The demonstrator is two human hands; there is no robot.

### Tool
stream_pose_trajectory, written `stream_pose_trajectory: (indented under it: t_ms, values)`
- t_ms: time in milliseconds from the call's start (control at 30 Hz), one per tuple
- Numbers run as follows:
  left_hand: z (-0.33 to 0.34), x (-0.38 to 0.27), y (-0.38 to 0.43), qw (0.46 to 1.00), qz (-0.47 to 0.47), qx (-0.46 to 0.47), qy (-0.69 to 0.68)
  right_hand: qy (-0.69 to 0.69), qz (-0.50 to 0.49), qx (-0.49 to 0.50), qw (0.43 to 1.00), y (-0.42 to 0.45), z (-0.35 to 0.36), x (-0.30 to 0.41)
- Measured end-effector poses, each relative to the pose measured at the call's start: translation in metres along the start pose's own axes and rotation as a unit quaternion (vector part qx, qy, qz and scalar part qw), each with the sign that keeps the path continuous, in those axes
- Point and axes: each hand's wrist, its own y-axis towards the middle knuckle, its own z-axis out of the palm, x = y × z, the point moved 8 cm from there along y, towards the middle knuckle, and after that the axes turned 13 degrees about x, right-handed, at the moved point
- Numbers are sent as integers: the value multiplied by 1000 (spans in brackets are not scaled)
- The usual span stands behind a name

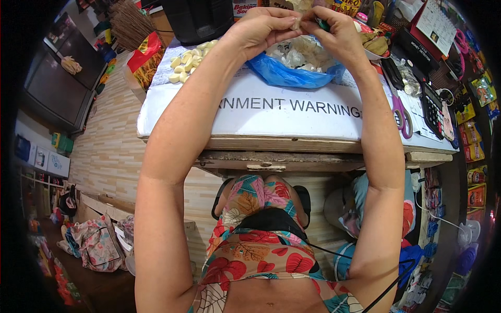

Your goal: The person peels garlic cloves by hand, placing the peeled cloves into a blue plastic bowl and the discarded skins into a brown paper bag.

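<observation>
At the top middle, over the far part of the table, my left hand (261, 29) pinches a small pale piece (296, 23), probably a garlic clove or its skin, between thumb and fingers. My right hand (336, 31) meets it at the fingertips and also holds a small green-handled tool (323, 25), mostly hidden by the fingers. Below both hands lies an opened blue plastic bag (289, 76) with papery garlic skins (299, 54) in it. Peeled garlic cloves (184, 64) are spread on the table to the left of the bag, partly behind my left forearm.
A black container (191, 19) stands behind the cloves. At the right are purple-handled scissors (402, 117), a calculator (432, 111), a black money detector box (415, 49) and a desk calendar (438, 27). A bowl (377, 54) sits behind my right wrist. The table's wooden front edge (289, 144) faces me.
</observation>
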Motion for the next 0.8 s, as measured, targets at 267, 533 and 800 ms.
stream_pose_trajectory:
  t_ms: [267,533,800]
  values:
    - [-3,-3,0,999,2,-8,-31,32,47,10,998,0,-9,10]
    - [11,-4,-1,999,0,11,32,83,0,13,996,1,0,2]
    - [-8,-4,-2,998,22,-42,-50,102,45,-19,994,0,-11,9]
